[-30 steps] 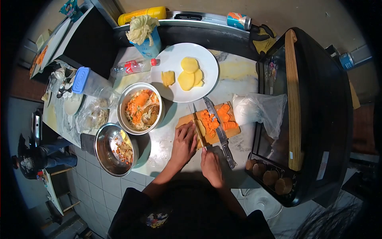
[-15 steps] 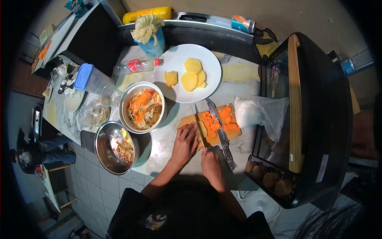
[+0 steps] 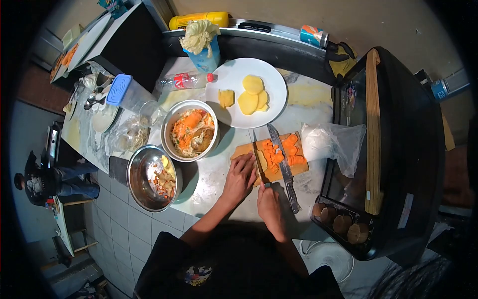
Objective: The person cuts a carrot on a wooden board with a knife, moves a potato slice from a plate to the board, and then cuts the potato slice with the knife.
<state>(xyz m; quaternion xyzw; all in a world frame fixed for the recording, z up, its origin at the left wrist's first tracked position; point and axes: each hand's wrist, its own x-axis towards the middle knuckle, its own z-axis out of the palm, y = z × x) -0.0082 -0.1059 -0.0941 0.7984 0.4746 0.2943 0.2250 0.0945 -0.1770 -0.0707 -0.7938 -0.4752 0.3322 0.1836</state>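
My right hand (image 3: 269,205) is wrapped round the handle of a knife (image 3: 260,162), its narrow blade pointing away from me over the wooden cutting board (image 3: 301,168). To the blade's left, my left hand (image 3: 240,179) presses its bent fingers together on the board, partly hiding a yellow potato slice (image 3: 262,160) that shows beside the blade. Diced carrot (image 3: 271,153) and larger carrot pieces (image 3: 292,144) lie on the board's right half. Across them rests a second, dark-handled knife (image 3: 286,172), touched by neither hand.
A white plate (image 3: 231,113) of potato slices stands behind the board. Leftward are a white pot (image 3: 214,142) of shredded food, a steel bowl (image 3: 134,187) with peelings and a plastic bottle (image 3: 186,80). A white-filled bag (image 3: 318,142) and black oven (image 3: 408,149) stand right. Another person (image 3: 52,177) stands far left.
The whole view has shifted, so things sit slightly further right in it. Both hands stay at the board, with the right still on the knife and the blade close beside the left fingers.
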